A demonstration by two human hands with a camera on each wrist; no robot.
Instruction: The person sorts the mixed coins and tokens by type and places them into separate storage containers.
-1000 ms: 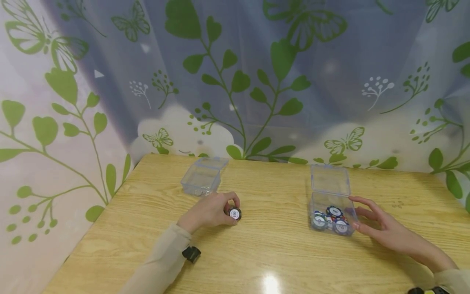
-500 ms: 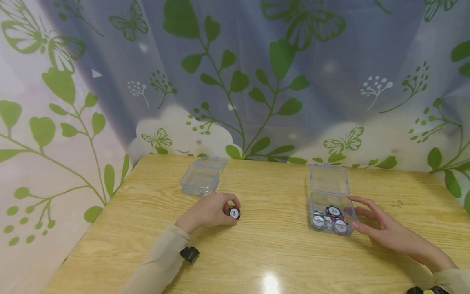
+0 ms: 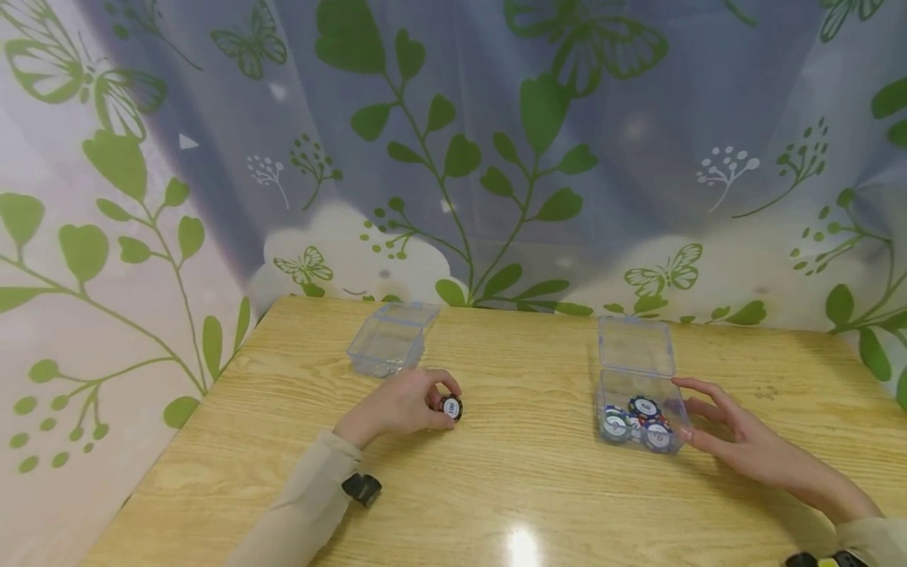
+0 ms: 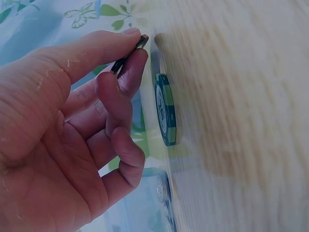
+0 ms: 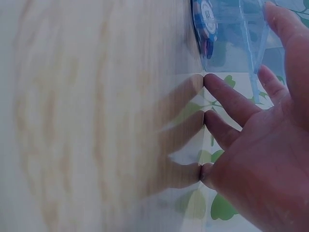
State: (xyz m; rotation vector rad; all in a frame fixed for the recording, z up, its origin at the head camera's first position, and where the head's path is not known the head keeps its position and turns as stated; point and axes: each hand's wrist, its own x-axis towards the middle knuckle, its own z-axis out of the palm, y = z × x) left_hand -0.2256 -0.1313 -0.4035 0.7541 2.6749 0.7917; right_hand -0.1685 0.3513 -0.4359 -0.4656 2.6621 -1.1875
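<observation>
My left hand point(image 3: 397, 405) pinches a black poker chip point(image 3: 451, 407) marked 100 between thumb and fingers, over the table point(image 3: 524, 465). In the left wrist view this chip shows edge-on, and a green-edged poker chip point(image 4: 165, 110) lies on the table near the fingers; the hand hides that one from the head camera. At the right, a clear plastic box point(image 3: 607, 387) stands with its lid back and several poker chips point(image 3: 645, 408) inside. My right hand point(image 3: 751, 441) is spread along its right side, thumb and index finger at the wall, other fingertips point(image 5: 208, 81) on the tabletop.
A second clear plastic box point(image 3: 386, 346), lid back, stands behind my left hand with several small round silvery pieces point(image 3: 386, 368) in it. A leaf-printed curtain point(image 3: 496, 157) hangs behind the table and along its left side.
My left hand has shifted slightly back and to the left with the black poker chip. The right hand and both boxes have stayed where they were.
</observation>
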